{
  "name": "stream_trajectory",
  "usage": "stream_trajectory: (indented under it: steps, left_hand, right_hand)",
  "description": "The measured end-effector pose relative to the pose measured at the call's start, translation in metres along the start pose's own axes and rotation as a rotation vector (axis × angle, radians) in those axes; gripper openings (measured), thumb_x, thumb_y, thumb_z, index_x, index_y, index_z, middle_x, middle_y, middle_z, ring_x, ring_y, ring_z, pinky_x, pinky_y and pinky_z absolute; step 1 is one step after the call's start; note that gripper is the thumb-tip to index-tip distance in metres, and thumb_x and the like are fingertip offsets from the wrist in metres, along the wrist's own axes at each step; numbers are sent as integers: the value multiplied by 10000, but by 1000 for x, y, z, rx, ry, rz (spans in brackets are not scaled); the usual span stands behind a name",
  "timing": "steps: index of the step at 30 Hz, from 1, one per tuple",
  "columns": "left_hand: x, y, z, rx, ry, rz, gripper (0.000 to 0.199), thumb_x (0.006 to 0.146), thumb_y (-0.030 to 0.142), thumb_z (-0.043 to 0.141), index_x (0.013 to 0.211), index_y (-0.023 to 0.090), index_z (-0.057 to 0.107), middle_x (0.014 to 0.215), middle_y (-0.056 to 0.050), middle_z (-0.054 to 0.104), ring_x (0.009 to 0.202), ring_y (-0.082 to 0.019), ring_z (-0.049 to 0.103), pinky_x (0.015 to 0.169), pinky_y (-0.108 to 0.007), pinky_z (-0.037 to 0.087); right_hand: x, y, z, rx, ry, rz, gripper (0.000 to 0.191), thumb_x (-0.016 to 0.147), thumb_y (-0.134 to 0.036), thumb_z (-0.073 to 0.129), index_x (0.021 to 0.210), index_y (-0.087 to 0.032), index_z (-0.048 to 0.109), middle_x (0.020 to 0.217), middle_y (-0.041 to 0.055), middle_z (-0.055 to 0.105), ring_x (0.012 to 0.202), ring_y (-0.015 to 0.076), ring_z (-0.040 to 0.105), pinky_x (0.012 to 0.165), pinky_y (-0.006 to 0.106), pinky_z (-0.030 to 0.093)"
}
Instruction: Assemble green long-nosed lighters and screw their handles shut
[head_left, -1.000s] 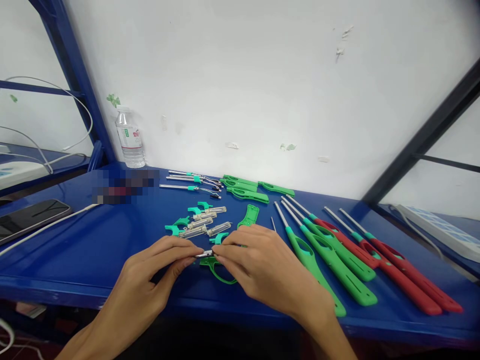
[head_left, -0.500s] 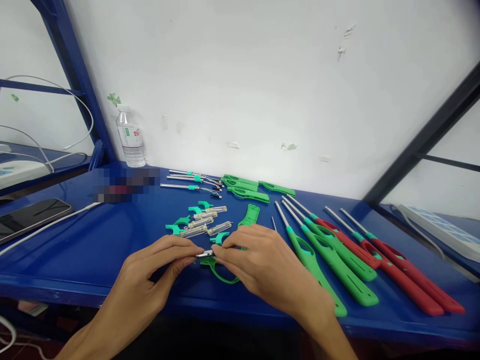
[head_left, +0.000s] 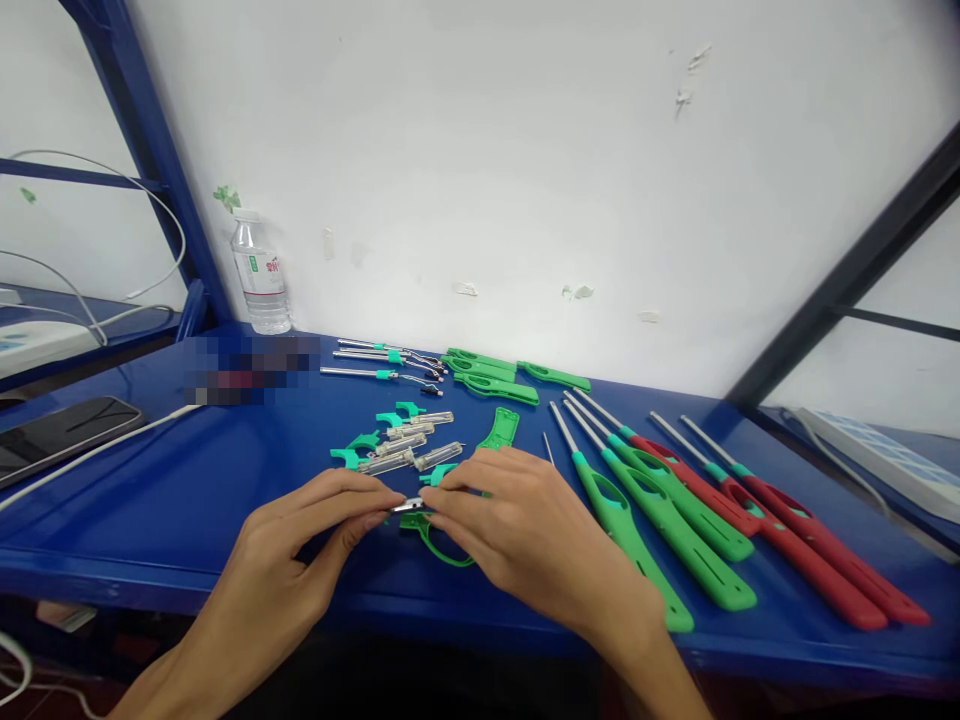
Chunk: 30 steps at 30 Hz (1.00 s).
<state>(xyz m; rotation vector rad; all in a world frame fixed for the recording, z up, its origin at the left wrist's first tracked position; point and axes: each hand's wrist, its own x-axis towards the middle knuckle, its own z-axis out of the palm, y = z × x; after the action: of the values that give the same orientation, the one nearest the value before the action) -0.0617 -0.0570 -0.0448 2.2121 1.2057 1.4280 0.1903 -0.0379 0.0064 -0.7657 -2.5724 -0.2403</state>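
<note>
My left hand [head_left: 322,530] and my right hand [head_left: 525,530] meet near the table's front edge, their fingers pinching a small metal tube [head_left: 407,506] between them. Most of this tube is hidden by the fingertips. Just below and behind it lies an open green lighter shell half [head_left: 499,428], partly covered by my right hand. Clear fuel tanks [head_left: 386,462] and teal trigger pieces [head_left: 345,457] lie behind my hands. Farther back are several metal lighter nozzles [head_left: 360,373] with wires, beside green shell halves [head_left: 495,388].
Several green lighters [head_left: 675,520] and red lighters [head_left: 810,555] lie at the right of the blue table [head_left: 247,480]. A thin metal rod [head_left: 548,448] lies near them. At the left are a phone [head_left: 67,435], a white cable [head_left: 112,445] and a water bottle [head_left: 260,275].
Both hands keep their pinch on the metal tube. My right hand has shifted very slightly left, and a little more of the tube shows. Everything on the table stays put.
</note>
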Motion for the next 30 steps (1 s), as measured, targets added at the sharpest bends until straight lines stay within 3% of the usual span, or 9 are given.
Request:
stream_trajectory:
  steps: [5, 13, 19, 26, 30]
  left_hand:
    - [-1, 0, -1, 1, 1, 1, 187, 1077, 301, 714, 1048, 368, 886, 1054, 58, 865, 946, -133, 829, 884, -147, 625]
    - [1, 2, -1, -17, 1, 18, 195, 1069, 287, 717, 1057, 369, 893, 1038, 42, 869, 926, -150, 835, 866, -173, 649]
    - [4, 3, -1, -25, -17, 38, 216, 1062, 252, 709, 1070, 358, 896, 1025, 34, 867, 901, -144, 835, 832, -161, 650]
    - [2, -2, 0, 19, -44, 86, 241, 1052, 212, 686, 1060, 321, 901, 1017, 11, 869, 884, -151, 837, 814, -177, 660]
    - [1, -3, -1, 7, -51, 70, 239, 1064, 224, 686, 1081, 329, 899, 1031, 7, 866, 898, -159, 835, 817, -190, 664]
  right_hand:
    - [0, -2, 0, 34, -26, 39, 144, 1089, -304, 785, 1179, -192, 793, 1052, 21, 836, 966, 227, 753, 867, 391, 498]
    - [3, -4, 0, 37, -137, 81, 182, 1156, -326, 679, 1261, -201, 759, 1036, 22, 841, 931, 230, 781, 855, 396, 496]
    - [4, -4, -2, 39, -168, 80, 199, 1193, -271, 586, 1198, -198, 771, 1096, 25, 809, 929, 206, 774, 754, 376, 485]
    - [6, -5, 2, -10, -163, 79, 83, 1113, -221, 732, 1103, -218, 814, 957, -12, 754, 771, 176, 724, 603, 365, 391]
    - [6, -5, 3, -4, -142, 68, 93, 1117, -237, 732, 1099, -215, 821, 945, -9, 755, 776, 168, 720, 622, 350, 407]
